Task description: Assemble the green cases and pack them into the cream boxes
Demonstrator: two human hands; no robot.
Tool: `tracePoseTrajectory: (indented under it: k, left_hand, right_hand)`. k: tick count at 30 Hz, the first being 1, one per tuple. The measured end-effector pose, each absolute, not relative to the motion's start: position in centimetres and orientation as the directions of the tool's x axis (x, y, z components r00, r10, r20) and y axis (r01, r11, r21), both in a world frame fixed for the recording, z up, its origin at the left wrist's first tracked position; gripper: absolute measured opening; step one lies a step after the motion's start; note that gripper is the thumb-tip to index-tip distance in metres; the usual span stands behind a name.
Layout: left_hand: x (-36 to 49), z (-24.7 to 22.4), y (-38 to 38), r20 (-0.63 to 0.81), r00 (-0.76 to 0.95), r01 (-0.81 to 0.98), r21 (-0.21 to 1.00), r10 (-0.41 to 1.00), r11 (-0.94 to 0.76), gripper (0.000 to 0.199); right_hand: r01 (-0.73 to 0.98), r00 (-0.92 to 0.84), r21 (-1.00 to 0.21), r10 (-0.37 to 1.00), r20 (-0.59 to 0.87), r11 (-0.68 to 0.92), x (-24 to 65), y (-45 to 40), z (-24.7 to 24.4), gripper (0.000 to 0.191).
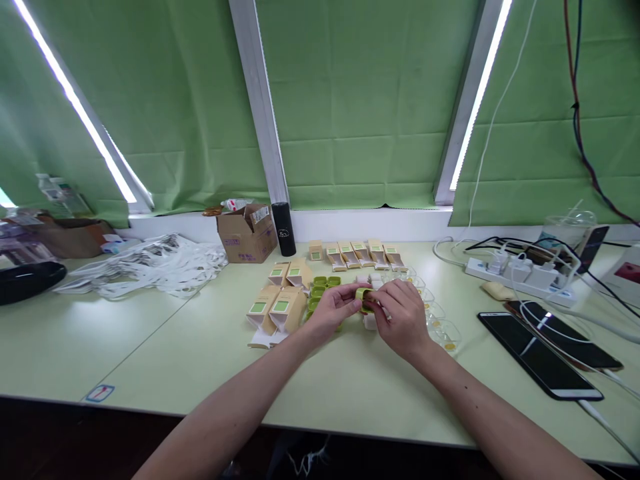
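Between my two hands, above the middle of the table, is a small green cup-like container [364, 297]. My left hand [336, 308] grips it from the left with thumb and fingers. The fingers of my right hand [401, 315] are closed at its right side and opening; whether they pinch something small there is hidden. Several more green containers [320, 291] stand in rows just left of my hands. Small white pieces [370, 323] show partly behind and under my right hand. Clear plastic domes with yellow spots [445, 335] lie to its right.
Open cardboard boxes with green labels [281, 308] stand left, more [361, 255] behind. A brown carton [246, 233], a black cylinder [283, 230] and white straps [150, 267] lie further left. Right are a power strip [520, 279], cables and two phones [540, 357]. The table edge is near me.
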State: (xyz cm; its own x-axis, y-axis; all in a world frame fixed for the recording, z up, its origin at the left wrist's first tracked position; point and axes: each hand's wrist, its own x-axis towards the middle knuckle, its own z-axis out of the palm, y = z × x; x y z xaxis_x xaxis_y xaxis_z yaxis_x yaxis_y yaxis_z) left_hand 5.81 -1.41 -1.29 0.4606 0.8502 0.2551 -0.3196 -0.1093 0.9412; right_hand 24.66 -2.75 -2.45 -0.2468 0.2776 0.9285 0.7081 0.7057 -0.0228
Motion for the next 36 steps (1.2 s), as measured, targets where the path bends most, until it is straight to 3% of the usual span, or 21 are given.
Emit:
tracePoseTrajectory:
  k: [13,18,22,27,32,36]
  left_hand:
    - [5.6,-1.2,-1.2,0.236,0.44,-0.306,0.947,0.867,-0.102,0.061]
    - [5.4,-1.0,-0.9,0.281,0.298,-0.322,0.929,0.912,-0.182,0.062]
    - [5.7,-1.5,-0.5,0.302,0.27,-0.299,0.929,0.914,-0.219,0.059]
    - [6.2,-1.7,-0.9,0.333,0.273,-0.267,0.928,0.903,-0.261,0.068]
    - [5.9,-1.6,-0.8,0.412,0.15,-0.16,0.907,0.899,-0.389,0.046]
    - [5.6,-1.9,-0.5,0.438,0.144,-0.011,0.897,0.887,-0.441,0.034]
  right_hand:
    - [0.625,-0.308,0.025,0.217,0.927,0.78,25.2,-2.5,-2.4,0.012]
    - [0.557,-0.239,-0.077,0.248,0.939,0.827,25.6,-2.5,-2.7,0.03]
    - [0.587,-0.221,-0.174,0.363,0.905,0.79,25.2,-2.4,-3.2,0.05]
    - [0.55,-0.222,-0.267,0.446,0.867,0.791,24.8,-2.4,-3.5,0.04]
    - [0.537,-0.177,-0.309,0.462,0.869,0.785,24.9,-2.4,-3.6,0.037]
    - [0.544,-0.19,-0.297,0.46,0.868,0.785,24.8,-2.3,-3.8,0.037]
